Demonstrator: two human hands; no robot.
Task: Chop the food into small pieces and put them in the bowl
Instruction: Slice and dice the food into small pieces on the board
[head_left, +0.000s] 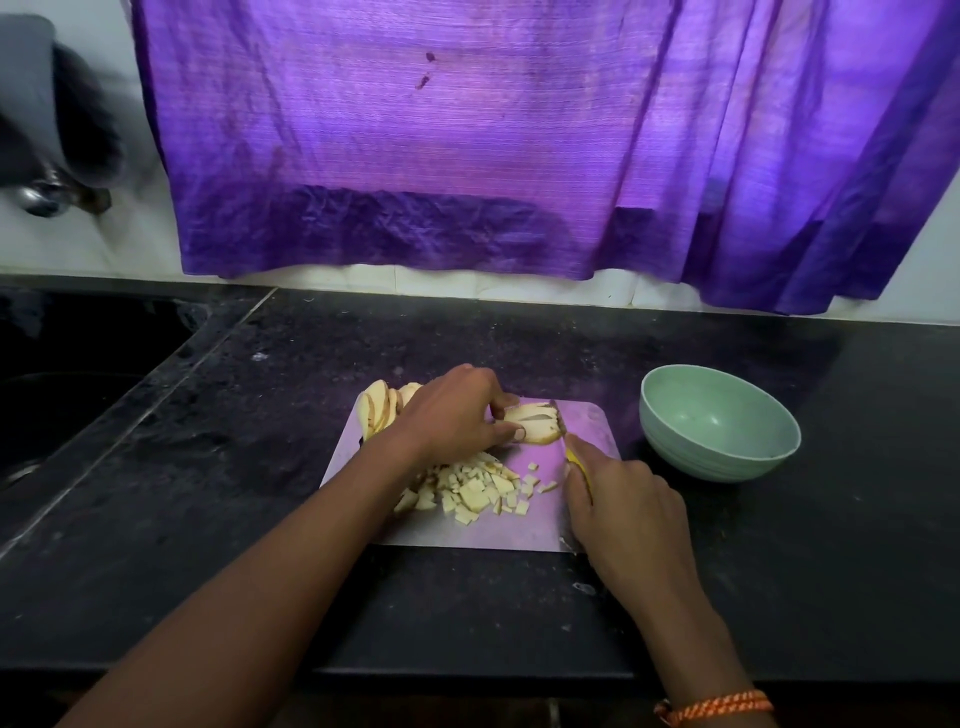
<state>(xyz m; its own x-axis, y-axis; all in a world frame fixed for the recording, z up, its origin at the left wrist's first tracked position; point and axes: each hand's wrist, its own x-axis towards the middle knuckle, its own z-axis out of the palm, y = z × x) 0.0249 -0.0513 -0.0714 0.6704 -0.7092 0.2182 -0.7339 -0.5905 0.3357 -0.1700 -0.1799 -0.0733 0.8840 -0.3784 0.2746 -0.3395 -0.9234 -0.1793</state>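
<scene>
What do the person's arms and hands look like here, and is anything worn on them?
Both forearms are bare, with no sleeves in view and no gloves. The left hand shows no rings or bands. The right hand is also bare, but its wrist carries a braided orange thread bracelet, seemingly wound in more than one strand.

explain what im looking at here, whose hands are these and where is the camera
There is no machine here. A person wears a camera on their head, so this single picture looks forward and down at their own two hands over a dark kitchen counter.

On the counter lies a cutting board. The left hand holds a stack of pale food slices steady. The right hand grips a knife with a yellow handle, its blade at the slices. A pile of small chopped pieces sits on the near part of the board, and more uncut slices wait at its far left. A green bowl stands to the right, with no pieces showing inside.
</scene>
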